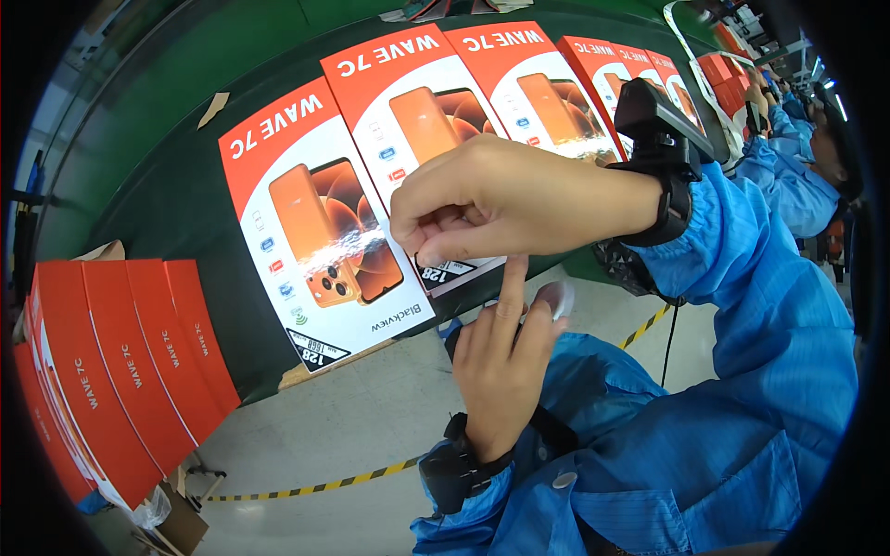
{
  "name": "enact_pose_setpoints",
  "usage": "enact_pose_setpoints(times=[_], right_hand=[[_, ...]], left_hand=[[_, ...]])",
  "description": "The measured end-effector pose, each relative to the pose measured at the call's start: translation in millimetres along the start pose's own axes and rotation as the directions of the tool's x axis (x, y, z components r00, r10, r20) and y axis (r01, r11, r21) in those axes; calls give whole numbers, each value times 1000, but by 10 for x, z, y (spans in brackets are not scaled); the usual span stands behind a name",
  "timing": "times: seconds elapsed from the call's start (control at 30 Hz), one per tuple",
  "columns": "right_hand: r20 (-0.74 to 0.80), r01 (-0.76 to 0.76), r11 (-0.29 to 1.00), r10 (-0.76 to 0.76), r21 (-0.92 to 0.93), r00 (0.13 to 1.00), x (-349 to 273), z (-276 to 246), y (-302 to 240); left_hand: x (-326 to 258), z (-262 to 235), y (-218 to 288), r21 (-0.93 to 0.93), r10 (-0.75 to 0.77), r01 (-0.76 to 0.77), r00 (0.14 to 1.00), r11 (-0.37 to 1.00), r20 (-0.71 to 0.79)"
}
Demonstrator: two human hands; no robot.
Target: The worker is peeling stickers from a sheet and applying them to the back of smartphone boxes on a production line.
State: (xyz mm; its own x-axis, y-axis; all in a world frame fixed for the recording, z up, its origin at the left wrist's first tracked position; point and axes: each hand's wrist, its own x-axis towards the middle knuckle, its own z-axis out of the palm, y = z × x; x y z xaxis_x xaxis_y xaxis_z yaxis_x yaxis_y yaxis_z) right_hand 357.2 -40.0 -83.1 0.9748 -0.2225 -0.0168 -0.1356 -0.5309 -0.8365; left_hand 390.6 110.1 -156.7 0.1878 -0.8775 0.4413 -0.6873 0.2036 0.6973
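My right hand (528, 190) reaches in from the right over a red and white phone box (385, 69), its fingers curled into a pinch near that box's lower end. Whatever the pinch holds, if anything, is hidden. Just below, my left hand (501, 357) has its index finger stretched up to the underside of the right hand. Between its thumb and fingers sits a small round whitish roll (557, 298), partly covered. To the left lies another phone box (352, 204), flat and fully visible, with an orange phone printed on it.
Further boxes (514, 51) continue the row to the right along the dark green table (167, 218). A stack of red boxes (139, 361) stands at the lower left. A cardboard scrap (213, 109) lies behind. Another person in a blue sleeve (788, 190) works at the far right.
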Motion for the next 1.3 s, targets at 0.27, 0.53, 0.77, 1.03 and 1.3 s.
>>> enact_pose_setpoints(times=[0.27, 0.53, 0.77, 1.03, 1.3], right_hand=[[-46, 45, 999, -44, 11, 998, -3, 25, 36], [4, 51, 999, -51, -10, 999, 24, -19, 36], [-97, 301, 931, -325, -205, 941, -6, 93, 128], [-318, -58, 780, -185, -623, 930, -86, 171, 87], [-161, 15, 992, -35, -125, 986, -466, 220, -185]], left_hand=[[3, 6, 11, 14, -3, 3, 1000, 1000, -6], [15, 8, -7, 10, -17, 17, 1000, 1000, 1], [6, -55, 51, -23, -91, 92, 994, 996, 53], [-32, -12, 40, -11, -61, 62, 997, 998, 37], [-118, -257, 204, -216, -466, 432, 874, 875, -137]])
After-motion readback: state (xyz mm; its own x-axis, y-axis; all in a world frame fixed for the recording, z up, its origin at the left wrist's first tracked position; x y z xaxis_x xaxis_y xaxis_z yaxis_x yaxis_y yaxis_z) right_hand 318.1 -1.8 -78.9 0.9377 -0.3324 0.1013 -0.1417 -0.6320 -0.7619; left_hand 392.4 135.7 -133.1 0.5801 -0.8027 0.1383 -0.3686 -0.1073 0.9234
